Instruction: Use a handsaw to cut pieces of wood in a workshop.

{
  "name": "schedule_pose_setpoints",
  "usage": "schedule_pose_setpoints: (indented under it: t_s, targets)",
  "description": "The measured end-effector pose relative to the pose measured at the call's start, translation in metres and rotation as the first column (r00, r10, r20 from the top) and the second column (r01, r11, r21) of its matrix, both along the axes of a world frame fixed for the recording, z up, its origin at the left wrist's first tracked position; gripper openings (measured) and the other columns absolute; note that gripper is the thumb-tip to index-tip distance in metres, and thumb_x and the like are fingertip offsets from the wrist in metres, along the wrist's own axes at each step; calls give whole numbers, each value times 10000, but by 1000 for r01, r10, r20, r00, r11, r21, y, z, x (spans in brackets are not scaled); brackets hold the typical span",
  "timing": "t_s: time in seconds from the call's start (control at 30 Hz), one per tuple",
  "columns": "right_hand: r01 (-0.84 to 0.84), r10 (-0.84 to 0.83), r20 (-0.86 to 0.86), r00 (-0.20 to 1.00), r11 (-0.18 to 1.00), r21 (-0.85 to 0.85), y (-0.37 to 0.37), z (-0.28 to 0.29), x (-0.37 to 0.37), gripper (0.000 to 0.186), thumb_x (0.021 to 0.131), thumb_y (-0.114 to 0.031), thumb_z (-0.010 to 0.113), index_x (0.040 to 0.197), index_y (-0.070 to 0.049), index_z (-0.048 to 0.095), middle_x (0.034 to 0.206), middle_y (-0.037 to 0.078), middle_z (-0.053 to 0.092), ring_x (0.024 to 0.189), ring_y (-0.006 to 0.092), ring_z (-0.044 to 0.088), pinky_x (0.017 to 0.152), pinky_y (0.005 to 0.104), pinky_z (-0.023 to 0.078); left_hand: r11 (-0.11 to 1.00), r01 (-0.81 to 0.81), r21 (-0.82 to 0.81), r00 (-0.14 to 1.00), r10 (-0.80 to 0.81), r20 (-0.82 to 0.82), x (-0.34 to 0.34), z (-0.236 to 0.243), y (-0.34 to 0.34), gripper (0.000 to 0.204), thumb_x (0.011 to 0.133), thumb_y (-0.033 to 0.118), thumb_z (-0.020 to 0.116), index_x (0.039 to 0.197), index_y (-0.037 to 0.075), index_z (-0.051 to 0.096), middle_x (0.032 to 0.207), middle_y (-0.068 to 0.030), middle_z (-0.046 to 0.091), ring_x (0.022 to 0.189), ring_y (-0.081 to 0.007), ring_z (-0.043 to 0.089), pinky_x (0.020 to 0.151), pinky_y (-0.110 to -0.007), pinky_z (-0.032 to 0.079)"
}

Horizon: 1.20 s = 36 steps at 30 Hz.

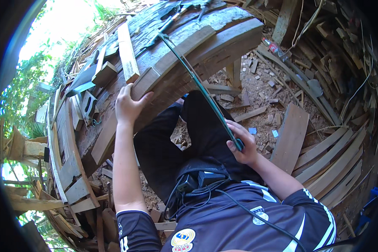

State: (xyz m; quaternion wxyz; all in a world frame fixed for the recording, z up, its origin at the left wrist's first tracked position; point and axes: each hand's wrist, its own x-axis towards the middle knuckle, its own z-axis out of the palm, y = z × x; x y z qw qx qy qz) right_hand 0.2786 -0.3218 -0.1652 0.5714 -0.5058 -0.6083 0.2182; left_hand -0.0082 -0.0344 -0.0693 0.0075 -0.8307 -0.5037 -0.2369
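Observation:
My right hand is closed around the near end of a long, thin green-framed saw. The saw runs up and away to the left, across a wooden board lying along the edge of a thick timber bench. My left hand grips the left end of that wood, its thumb on the near side and its fingers over the top. A line crosses the wood between that hand and the saw. Beside my left fingertips ends a pale wooden strip. Whether the saw's teeth touch the wood I cannot tell.
Wood blocks and dark tools lie on the bench's far side. Offcuts and sawdust cover the ground. On the right, a wide plank leans near stacked curved slats. A black pouch with cables rests at my waist.

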Motion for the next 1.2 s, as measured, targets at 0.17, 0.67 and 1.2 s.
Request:
schedule_pose_setpoints:
  t_s: [0.17, 0.67, 1.2]
  targets:
    - [-10, 13, -67, 998, 999, 41, -9, 35, -6, 488, 945, -71, 669, 1392, 91, 555, 1330, 319, 620, 1238, 426, 636, 1011, 412, 526, 995, -49, 92, 984, 64, -165, 1, -5, -2, 980, 642, 719, 821, 1252, -12, 591, 1156, -164, 681, 1093, -342, 669, 935, -461, 545]
    - [108, -119, 58, 991, 978, 176, 30, 88, -38, 406, 1022, -25, 547, 1423, 41, 525, 1256, 234, 685, 721, 211, 753, 592, 302, 586, 978, -173, -116, 966, 145, -215, 13, 11, -11, 1178, 600, 778, 796, 1495, 80, 480, 1286, -152, 619, 1233, -317, 599, 1037, -469, 491]
    - [60, -110, 290, 951, 983, 176, 114, 107, -56, 445, 950, 46, 572, 1393, 14, 547, 1181, 270, 691, 1013, 428, 706, 846, 442, 571, 987, -119, -105, 978, 99, -184, 1, 5, -9, 1121, 604, 820, 754, 1463, 130, 548, 1252, -127, 636, 1211, -295, 617, 1060, -438, 470]
